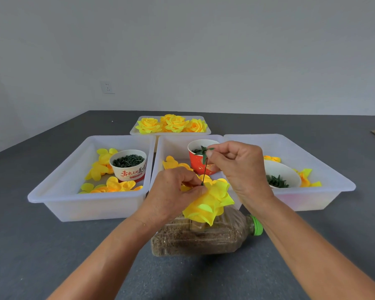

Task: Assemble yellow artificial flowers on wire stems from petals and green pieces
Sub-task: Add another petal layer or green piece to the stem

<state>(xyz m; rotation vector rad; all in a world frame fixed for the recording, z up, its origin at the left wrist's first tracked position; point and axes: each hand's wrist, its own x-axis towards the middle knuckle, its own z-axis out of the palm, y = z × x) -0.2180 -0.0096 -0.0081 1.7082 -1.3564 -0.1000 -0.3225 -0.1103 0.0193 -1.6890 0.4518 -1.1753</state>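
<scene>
Left tray (59, 189), near the tabletop's front: loose petals (100, 167) and a cup (129, 167) of dark green pieces. Left hand (173, 191) pinches the flower (208, 202) where the stem (204, 172) enters it, over a bottle (204, 237) lying on its side. Petals look thin, soft, very light; likely to crumple, so hold at the base, not the edges. Stem is thin wire, probably stiff but bendable. Right hand (238, 167) pinches the green calyx (204, 151) at the stem's upper end; small, probably fiddly. Hands are apart, each clamped on its part. Finished flowers (173, 124) sit in the far tray (136, 131).
</scene>
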